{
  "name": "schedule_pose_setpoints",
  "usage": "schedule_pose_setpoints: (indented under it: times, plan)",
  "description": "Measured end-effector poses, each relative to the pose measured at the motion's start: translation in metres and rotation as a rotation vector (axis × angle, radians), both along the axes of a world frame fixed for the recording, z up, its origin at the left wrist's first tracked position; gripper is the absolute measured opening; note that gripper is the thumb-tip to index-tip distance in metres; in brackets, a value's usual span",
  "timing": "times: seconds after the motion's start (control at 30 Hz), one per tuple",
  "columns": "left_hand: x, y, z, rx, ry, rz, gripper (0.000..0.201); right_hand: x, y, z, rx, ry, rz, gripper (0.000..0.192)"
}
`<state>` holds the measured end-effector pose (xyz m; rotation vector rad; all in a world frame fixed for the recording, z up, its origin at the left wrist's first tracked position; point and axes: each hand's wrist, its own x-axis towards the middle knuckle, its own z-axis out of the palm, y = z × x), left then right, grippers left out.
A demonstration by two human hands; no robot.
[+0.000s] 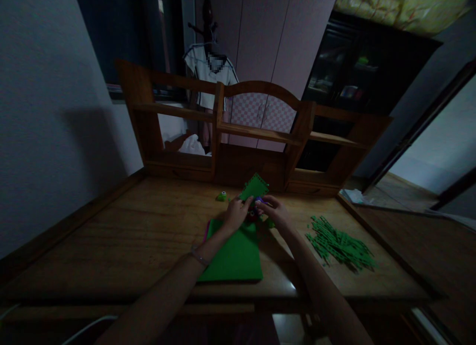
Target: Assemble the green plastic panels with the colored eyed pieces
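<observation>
Left hand clamped on green sheet, thumb on top, seemingly to steady it. Right hand just beside, fingertips together on purple piece by sheet's near end; hands close, likely for control over small parts. Red piece just below grip, partly hidden. Nearer body, green stack under left forearm. Well right of grip, green strips heaped, apparently out of hands' way.

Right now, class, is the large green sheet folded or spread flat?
Spread flat: the large green sheet shows straight edges and no fold, though the left arm covers part.
</observation>
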<state>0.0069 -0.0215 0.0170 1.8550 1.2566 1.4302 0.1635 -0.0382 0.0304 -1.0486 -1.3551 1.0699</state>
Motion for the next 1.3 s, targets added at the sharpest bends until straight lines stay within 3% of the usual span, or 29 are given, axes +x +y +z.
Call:
schedule_pose_setpoints:
  times: [0.27, 0.87, 1.17, 1.3]
  plan:
    - [0.000, 0.002, -0.003, 0.103, 0.110, 0.022, 0.037, 0.000, 0.000, 0.000, 0.033, -0.030, -0.013, 0.032]
    - [0.001, 0.004, -0.006, 0.125, 0.090, 0.010, 0.029, -0.005, -0.006, 0.005, 0.024, -0.062, -0.040, 0.037]
    - [0.001, 0.007, -0.010, 0.153, 0.103, 0.030, 0.028, -0.005, -0.009, 0.009, 0.029, -0.026, 0.022, 0.032]
    - [0.000, 0.005, -0.007, 0.154, 0.110, -0.017, 0.027, -0.006, -0.010, 0.012, 0.036, -0.029, 0.033, 0.036]
